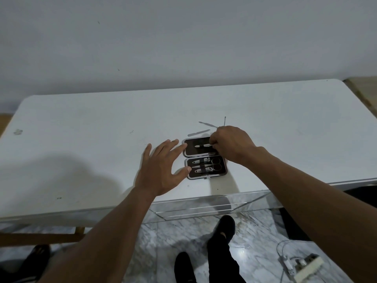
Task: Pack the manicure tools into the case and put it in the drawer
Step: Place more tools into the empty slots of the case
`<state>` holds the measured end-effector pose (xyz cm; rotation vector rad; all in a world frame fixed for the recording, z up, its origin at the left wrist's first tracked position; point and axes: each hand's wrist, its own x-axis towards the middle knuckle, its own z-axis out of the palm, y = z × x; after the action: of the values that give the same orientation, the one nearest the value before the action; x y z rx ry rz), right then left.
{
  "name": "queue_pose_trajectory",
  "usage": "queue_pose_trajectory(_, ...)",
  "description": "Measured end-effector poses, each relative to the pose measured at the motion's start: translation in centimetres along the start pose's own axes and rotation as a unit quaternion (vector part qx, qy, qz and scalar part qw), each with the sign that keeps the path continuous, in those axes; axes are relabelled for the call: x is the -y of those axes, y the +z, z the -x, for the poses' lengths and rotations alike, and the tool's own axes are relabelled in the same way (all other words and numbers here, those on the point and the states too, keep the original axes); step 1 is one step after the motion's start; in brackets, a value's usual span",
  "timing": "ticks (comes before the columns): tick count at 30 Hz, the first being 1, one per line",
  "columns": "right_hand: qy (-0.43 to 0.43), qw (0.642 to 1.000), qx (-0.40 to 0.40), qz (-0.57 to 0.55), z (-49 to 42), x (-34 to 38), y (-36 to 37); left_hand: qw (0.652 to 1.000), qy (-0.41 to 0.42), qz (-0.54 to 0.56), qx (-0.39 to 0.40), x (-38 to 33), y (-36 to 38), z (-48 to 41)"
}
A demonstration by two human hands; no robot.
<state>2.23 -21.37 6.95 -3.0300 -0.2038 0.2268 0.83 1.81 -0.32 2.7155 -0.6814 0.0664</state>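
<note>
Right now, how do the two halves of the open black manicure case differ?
The near half of the black manicure case looks full: clippers and scissors sit under its strap. The far half holds only one slim metal tool, which the right hand pinches. The left hand touches both halves' left edges, fingers spread. Both halves lie flat and open, dark-lined with pale rims.
</note>
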Motion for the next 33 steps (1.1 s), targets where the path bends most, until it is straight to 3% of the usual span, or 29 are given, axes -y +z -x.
queue_pose_trajectory(33, -0.018, 0.998, 0.012, -0.064, -1.5, 1.0, 1.3, 1.0, -0.004, 0.011, 0.0, 0.3, 0.2, 0.0)
